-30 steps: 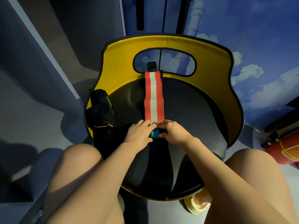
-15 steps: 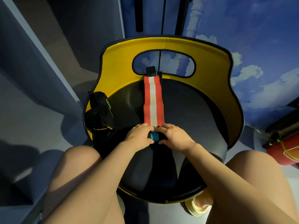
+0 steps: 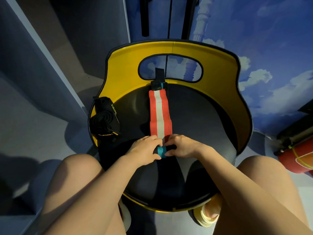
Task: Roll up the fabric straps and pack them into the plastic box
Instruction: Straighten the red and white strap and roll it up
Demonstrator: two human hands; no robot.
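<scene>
The red-and-white fabric strap point(image 3: 160, 114) lies flat along the middle of the dark chair seat point(image 3: 203, 119), its far end with a black tab point(image 3: 159, 77) reaching the cut-out in the yellow chair back point(image 3: 123, 68). At the near end both hands work a small roll with a teal band point(image 3: 160, 150): the left hand point(image 3: 144, 150) curls its fingers over the roll from one side, the right hand point(image 3: 183, 147) pinches the other side. The webbing looks soft, light and limp, so it should roll easily but spring loose unless both edges are held tight and kept square; the best hold is at the roll's two ends. Compared with half a second ago, the roll sits slightly nearer the person and the strap's far tab has slid a little further off the back's opening. A black rolled strap point(image 3: 105, 119) rests against the seat's left edge. No plastic box is visible.
</scene>
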